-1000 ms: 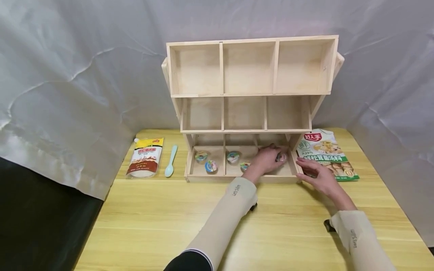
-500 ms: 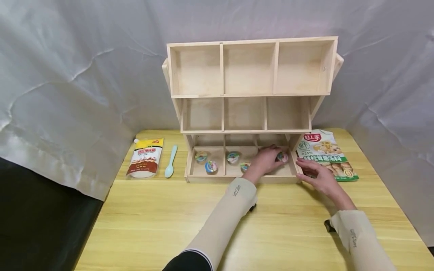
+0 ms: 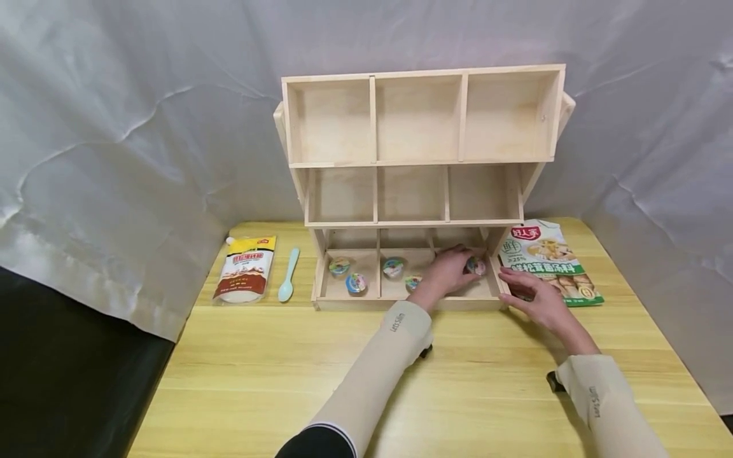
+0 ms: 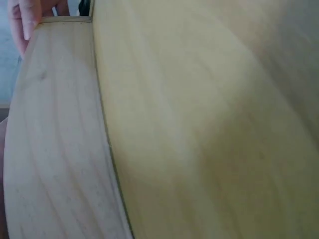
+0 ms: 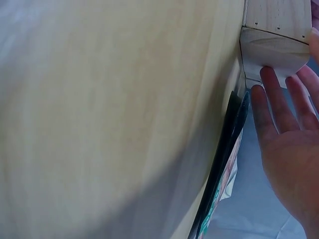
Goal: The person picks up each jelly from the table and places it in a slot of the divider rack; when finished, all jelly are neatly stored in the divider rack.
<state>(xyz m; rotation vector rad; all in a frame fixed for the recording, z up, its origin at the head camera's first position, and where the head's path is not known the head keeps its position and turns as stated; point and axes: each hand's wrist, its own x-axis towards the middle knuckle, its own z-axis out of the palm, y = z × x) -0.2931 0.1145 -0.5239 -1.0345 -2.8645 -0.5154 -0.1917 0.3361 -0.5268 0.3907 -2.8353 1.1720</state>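
My left hand point(image 3: 448, 270) reaches into the right bottom compartment of the wooden rack point(image 3: 412, 304). Its thumb lies close against a jelly cup point(image 3: 476, 266) with a colourful lid; the fingertips are hidden, so I cannot tell if they pinch it. The left wrist view shows the rack's front board point(image 4: 60, 129), not the left hand's grip. My right hand point(image 3: 535, 296) touches the rack's right end, its fingers point(image 5: 280, 102) extended in the right wrist view. Two jelly cups point(image 3: 356, 284) lie in the left compartment and two more jelly cups point(image 3: 393, 268) in the middle one.
The rack's two upper tiers point(image 3: 418, 114) rise behind the hands, divided into compartments. On the left lie a yellow-topped pouch point(image 3: 245, 270) and a pale blue spoon point(image 3: 289, 275). A green and white packet point(image 3: 552, 261) lies by the right hand. Grey sheeting point(image 3: 143, 159) surrounds the wooden table point(image 3: 258, 369).
The lid of the jelly cup by the left hand was partly covered and tilted a second ago; now it shows more fully and flatter. Both hands keep almost the same place.
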